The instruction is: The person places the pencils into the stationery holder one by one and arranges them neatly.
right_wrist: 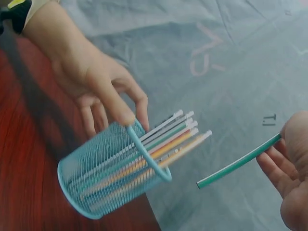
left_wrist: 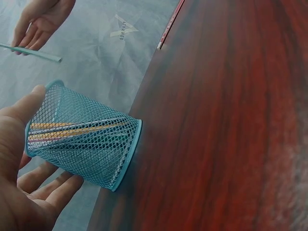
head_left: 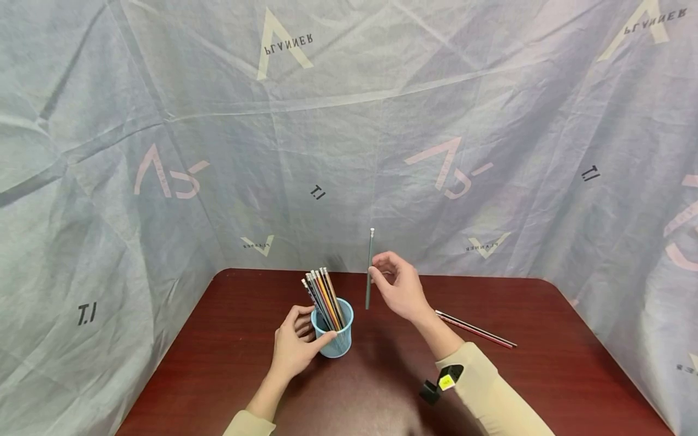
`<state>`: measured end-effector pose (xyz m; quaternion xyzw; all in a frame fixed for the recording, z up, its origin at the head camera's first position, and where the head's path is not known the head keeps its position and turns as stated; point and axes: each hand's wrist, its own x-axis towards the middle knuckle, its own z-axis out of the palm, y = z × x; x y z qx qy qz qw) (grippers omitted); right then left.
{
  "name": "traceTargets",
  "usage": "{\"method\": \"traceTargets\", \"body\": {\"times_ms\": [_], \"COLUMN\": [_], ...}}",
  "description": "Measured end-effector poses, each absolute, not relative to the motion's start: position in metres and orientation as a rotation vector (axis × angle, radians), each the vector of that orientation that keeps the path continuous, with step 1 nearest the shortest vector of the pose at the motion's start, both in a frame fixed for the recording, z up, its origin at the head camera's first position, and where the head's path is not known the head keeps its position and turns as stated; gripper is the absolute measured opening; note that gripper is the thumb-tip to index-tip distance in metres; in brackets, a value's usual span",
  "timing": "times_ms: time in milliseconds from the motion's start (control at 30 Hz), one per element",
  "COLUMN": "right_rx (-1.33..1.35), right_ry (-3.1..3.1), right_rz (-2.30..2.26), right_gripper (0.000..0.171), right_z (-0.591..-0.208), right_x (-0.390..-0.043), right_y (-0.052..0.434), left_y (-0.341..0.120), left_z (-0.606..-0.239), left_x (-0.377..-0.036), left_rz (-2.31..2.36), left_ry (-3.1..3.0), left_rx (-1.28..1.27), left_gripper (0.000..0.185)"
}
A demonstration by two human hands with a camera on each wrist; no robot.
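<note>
A light-blue mesh pencil cup [head_left: 337,344] stands on the table, with several pencils [head_left: 326,297] leaning in it, their white-tipped ends up. My left hand [head_left: 294,344] grips the cup from its left side, thumb near the front rim and fingers behind. To the right of the cup, my right hand [head_left: 400,284] pinches a green pencil [head_left: 369,278] between thumb and fingers. That pencil hangs nearly upright above the table, apart from the cup. In the right wrist view the green pencil [right_wrist: 238,162] shows its blunt lower end pointing toward the cup.
Two more pencils, one red and one dark [head_left: 477,330], lie on the dark red wooden table [head_left: 229,363] right of my right forearm. A grey printed cloth [head_left: 349,151] hangs behind the table and along both sides. A black device with a yellow label [head_left: 447,380] sits on my right wrist.
</note>
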<state>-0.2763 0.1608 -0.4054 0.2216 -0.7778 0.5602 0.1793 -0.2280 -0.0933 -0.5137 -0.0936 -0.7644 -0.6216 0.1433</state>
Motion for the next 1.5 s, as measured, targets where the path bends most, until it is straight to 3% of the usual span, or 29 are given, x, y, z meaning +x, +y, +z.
{"method": "traceTargets", "body": {"times_ms": [267,467,1500], "right_rx": [0.702,0.768,0.713], "right_ry": [-2.205,-2.336,-2.563], "right_rz": [1.645,1.431,1.068], "right_gripper": [0.008,0.007,0.011], "right_z": [-0.410,-0.428,-0.456], "right_x": [-0.282,-0.285,-0.291], "right_y": [0.136,0.125,0.107], "left_y": [-0.092,-0.092,-0.086], "left_z": [-0.511,-0.512,-0.503], "left_x": [-0.226,-0.227,-0.230], "left_rz": [-1.827,-1.803,-1.546], "left_ry": [-2.189,-2.205,-2.318], "left_rx": [-0.264,-0.266,-0.200], "left_gripper": [0.059,0.060,0.065]}}
